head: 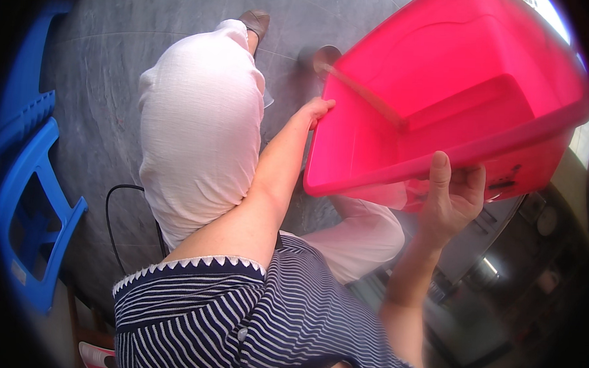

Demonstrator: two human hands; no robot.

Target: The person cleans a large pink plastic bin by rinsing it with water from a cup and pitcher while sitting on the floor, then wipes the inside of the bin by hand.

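A large pink plastic tub (439, 91) is tilted at the upper right, with its inside facing me and dark marks on its outer wall. My left hand (320, 111) grips its left rim, near a corner. My right hand (453, 197) holds the lower long rim, thumb up over the edge; its fingers are partly hidden. A long brownish rod (368, 94), slightly blurred, stretches across the tub's inside from a round metal cup-like thing (326, 58) just beyond the rim. Whether the two are joined, I cannot tell.
Blue plastic stools (48, 190) stand at the left edge of the grey tiled floor (98, 80). A black cable (107, 211) loops beside my white-clad knee. One brown shoe (256, 23) shows at the top. Dim, blurred shelving and a shiny metal vessel (483, 271) are at the lower right.
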